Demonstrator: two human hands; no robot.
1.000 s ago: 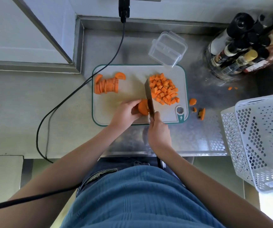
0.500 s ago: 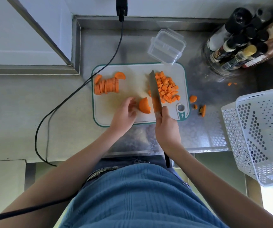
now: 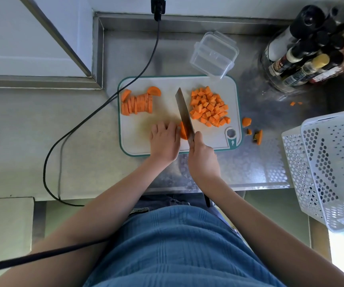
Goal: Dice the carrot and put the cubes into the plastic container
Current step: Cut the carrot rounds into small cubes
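On the cutting board (image 3: pixel 144 139), the left hand (image 3: pixel 165 141) presses curled fingers onto a carrot half-round (image 3: pixel 183 131) at the near edge, while the right hand (image 3: pixel 203 158) grips the knife (image 3: pixel 184 112) against it. Firm and prone to rolling (flat side down helps), it needs pinning. Cubes (image 3: pixel 209 107) lie farther right; the plastic container (image 3: pixel 214 53) stands beyond.

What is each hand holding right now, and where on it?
Right hand grips the knife by its handle. Left hand steadies the carrot piece, fingers on its left side.
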